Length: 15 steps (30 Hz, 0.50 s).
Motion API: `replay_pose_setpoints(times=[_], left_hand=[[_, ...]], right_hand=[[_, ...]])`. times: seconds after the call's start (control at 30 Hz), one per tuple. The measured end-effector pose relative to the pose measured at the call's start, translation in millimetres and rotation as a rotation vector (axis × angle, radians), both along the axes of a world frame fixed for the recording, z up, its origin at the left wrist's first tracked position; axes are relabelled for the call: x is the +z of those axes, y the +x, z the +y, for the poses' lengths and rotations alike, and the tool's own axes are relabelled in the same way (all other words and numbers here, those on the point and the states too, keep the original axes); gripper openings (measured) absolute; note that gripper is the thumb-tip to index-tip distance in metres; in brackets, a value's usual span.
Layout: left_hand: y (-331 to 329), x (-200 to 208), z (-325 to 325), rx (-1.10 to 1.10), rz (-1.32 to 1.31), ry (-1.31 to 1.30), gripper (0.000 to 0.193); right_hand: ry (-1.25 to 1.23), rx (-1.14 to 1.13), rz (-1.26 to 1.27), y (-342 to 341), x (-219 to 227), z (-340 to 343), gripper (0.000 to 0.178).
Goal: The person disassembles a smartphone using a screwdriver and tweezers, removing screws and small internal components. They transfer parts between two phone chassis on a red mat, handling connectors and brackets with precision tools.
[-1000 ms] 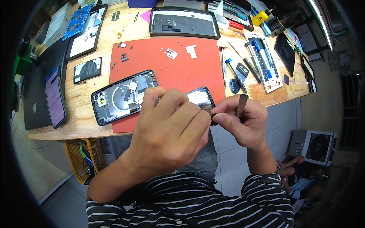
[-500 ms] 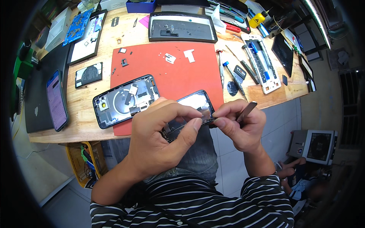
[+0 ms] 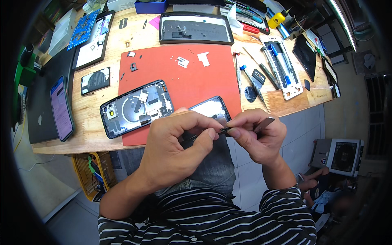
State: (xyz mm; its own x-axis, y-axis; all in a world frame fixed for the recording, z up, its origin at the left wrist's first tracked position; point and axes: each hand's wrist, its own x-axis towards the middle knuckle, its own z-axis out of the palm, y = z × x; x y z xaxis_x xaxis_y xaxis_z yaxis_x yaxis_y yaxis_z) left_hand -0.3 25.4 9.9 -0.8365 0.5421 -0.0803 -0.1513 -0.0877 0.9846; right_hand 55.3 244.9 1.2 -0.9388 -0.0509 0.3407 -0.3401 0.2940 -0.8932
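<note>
My left hand (image 3: 175, 141) and my right hand (image 3: 257, 136) meet over my lap in front of the table edge. Thumbs and forefingers of both pinch a small dark part (image 3: 223, 130), its exact kind too small to make out. A flat dark metal tool (image 3: 264, 124) is also tucked in my right fingers, its lower end hidden. Just beyond the hands, a phone screen assembly (image 3: 210, 108) with a silvery inner face lies at the red mat's (image 3: 163, 65) front edge, partly covered by my left hand. An opened phone back housing (image 3: 136, 108) lies left of it.
Small loose parts (image 3: 182, 62) dot the mat. A battery (image 3: 95, 81) and a phone (image 3: 62, 108) lie to the left; screwdrivers (image 3: 252, 83) and a white tool holder (image 3: 292, 92) to the right. Behind is a black tray (image 3: 196, 30). A yellow basket (image 3: 87, 173) stands below the table; a person (image 3: 322, 190) sits lower right.
My fingertips have shifted slightly around the small dark part, which now shows more between them. The left hand has moved a little right; the metal tool in my right hand is tilted a bit differently.
</note>
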Motion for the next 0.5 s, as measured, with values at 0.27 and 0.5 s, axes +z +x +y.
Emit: replay_pose_setpoints(times=[0.27, 0.5], left_hand=[[-2.9, -1.6, 0.0, -0.088, -0.090, 0.015, 0.018], [3.5, -0.8, 4.8, -0.034, -0.054, 0.028, 0.015]], right_hand=[[0.060, -0.015, 0.128, -3.3, -4.6, -0.9, 0.020], [0.116, -0.078, 0.076, 0.7, -1.1, -4.4, 0.019]])
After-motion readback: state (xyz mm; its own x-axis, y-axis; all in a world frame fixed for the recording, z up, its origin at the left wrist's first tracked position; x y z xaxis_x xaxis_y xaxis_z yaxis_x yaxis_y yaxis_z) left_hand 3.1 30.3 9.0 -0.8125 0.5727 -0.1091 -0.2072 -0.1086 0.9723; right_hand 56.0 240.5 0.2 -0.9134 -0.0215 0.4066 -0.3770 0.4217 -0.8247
